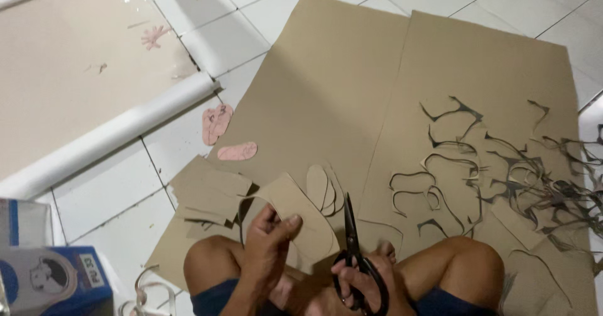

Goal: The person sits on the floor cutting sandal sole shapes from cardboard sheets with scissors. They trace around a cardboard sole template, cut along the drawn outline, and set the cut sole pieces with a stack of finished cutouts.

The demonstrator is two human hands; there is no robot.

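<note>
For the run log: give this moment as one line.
left hand: holds brown paper piece | right hand: grips black scissors | cardboard sheet: underneath

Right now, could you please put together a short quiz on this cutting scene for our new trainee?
1. True or false: the right hand holds black scissors with the blades pointing away from the person.
2. What does the left hand hold? A) a pink cut-out B) a brown cardboard piece C) the white roll
3. Fill in: the two pink cut-outs lie on the white tiled ____ , just left of the big cardboard sheet.

Key:
1. True.
2. B; the thumb presses on the piece just left of the blades.
3. Floor; the curly trimmings lie on the sheet's right side instead.
</note>
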